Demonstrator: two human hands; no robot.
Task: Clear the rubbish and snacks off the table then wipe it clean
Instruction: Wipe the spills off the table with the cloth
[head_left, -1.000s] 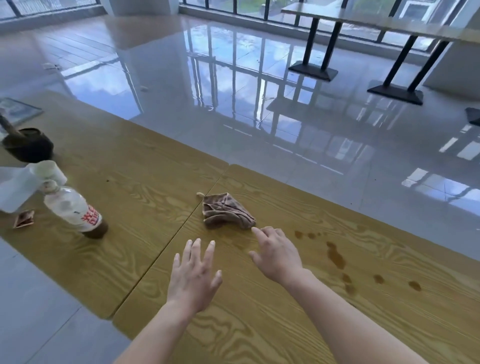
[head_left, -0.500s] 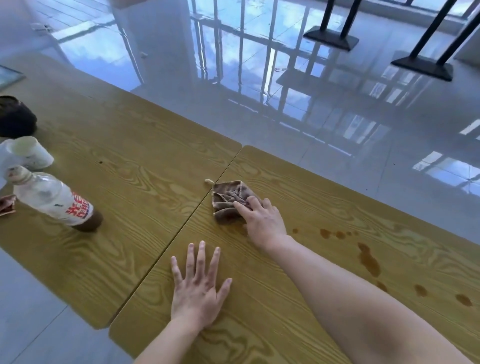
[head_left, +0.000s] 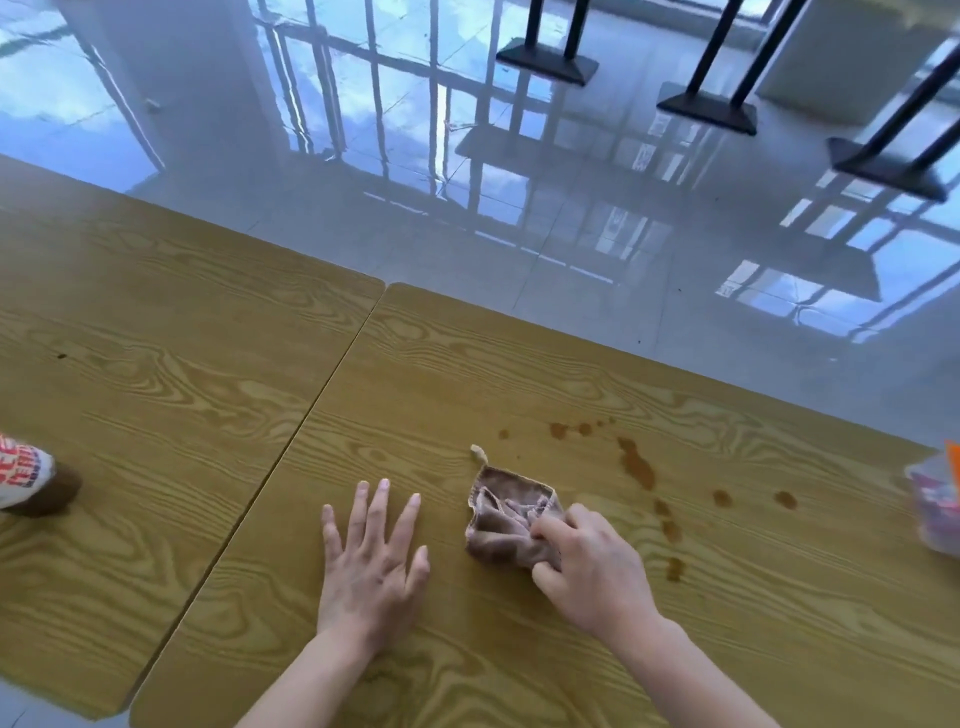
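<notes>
A crumpled brown cloth (head_left: 506, 519) lies on the right-hand wooden table (head_left: 519, 374), and my right hand (head_left: 592, 569) grips its near right corner. My left hand (head_left: 371, 564) rests flat on the same table to the left of the cloth, fingers spread, holding nothing. Brown spill stains (head_left: 636, 467) dot the wood just right of the cloth, running from the far side toward me. At the left edge of the view, only the bottom of a plastic bottle (head_left: 31, 483) with a red-and-white label shows on the left table.
Two wood-grain tables butt together along a seam (head_left: 322, 395). A clear plastic packet (head_left: 937, 501) with orange on it lies at the right edge. Beyond the tables is glossy tiled floor with black table bases (head_left: 706, 111) at the far side.
My right hand has closed on the cloth and dragged it toward me and toward the stains. My left hand stays flat. The view has swung right, so the cup and bowl are gone.
</notes>
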